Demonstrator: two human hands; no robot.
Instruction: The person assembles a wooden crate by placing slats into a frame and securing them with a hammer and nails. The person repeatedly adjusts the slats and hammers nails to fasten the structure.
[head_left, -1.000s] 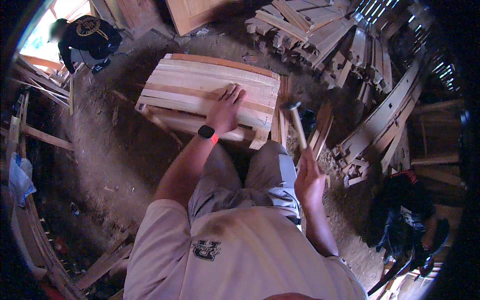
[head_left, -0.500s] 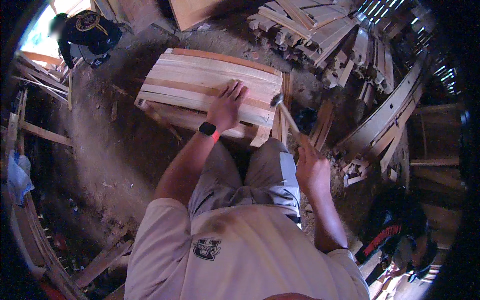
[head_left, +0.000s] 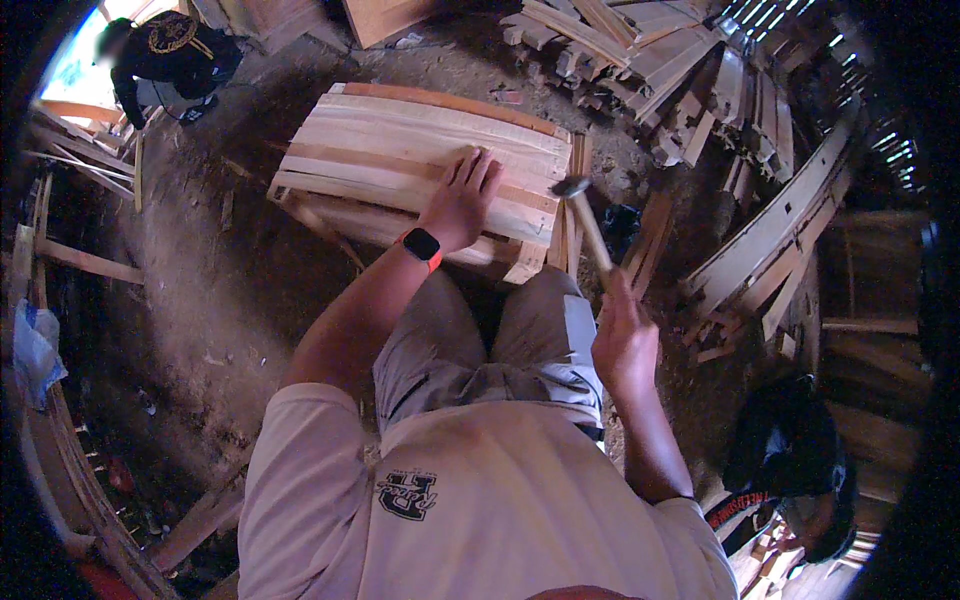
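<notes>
At the far left, a co-worker (head_left: 180, 62) in a dark top is bending low beside the bright opening. Further in, a slatted wooden piece (head_left: 375, 138) is sitting just in front of the person's knees (head_left: 545, 300), its long sides running crosswise and a reddish-brown strip (head_left: 450, 104) lining its far edge. The left hand (head_left: 458, 207) (a dark-faced watch (head_left: 421, 244) on an orange band is circling its wrist) is lying on the slats, right of their middle and reaching in over the near edge; its grip is resting unclenched, palm down, fingers pointing toward the far edge, touching the wood without grasping anything. At the right edge of the piece, between its far and near corners, the head of a hammer (head_left: 592, 232) is hanging; whether it is touching the wood, one cannot tell. The right hand (head_left: 626, 340) is holding the other end, its grip closing fully around the pale wooden handle, well apart from the slats. Beyond, at the upper right, a heap of cut boards (head_left: 680, 62) is lying on the floor (head_left: 200, 265). At the lower right, a second co-worker (head_left: 785, 445) in dark clothes is stooping over pale wood.
</notes>
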